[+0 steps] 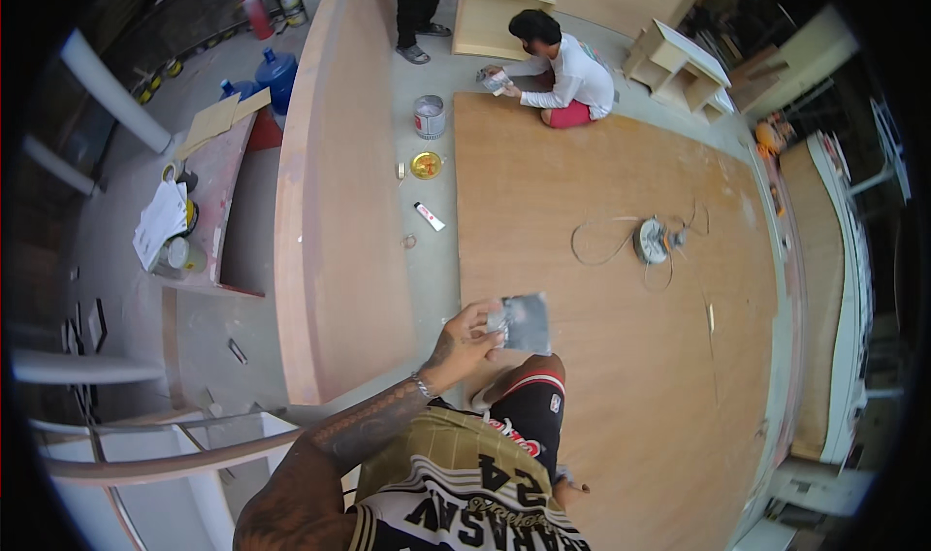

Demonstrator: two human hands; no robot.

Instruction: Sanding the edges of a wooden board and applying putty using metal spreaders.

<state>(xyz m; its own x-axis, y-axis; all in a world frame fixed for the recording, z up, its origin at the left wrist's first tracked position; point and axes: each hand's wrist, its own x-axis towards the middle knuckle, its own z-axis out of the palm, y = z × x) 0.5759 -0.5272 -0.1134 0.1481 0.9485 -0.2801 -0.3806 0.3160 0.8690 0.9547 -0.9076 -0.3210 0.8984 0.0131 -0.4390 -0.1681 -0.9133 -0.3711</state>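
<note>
While the left hand [474, 332] pinches 1 grey sheet [527, 326] by its edge, best hold it level over the wooden panel [621, 357]; the right hand [572, 495] is too hidden to judge

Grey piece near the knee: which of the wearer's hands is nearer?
Left: the left hand grips the grey piece by its left side; the right hand can't be made out.

On the floor [433, 272], between panel [339, 221] at left and board [621, 396] at right, stands a can [429, 122] — then, nearer, a tin [425, 165], then a tube [429, 217]; papers [160, 221] lie on the tabletop [221, 182] farther left.
</note>
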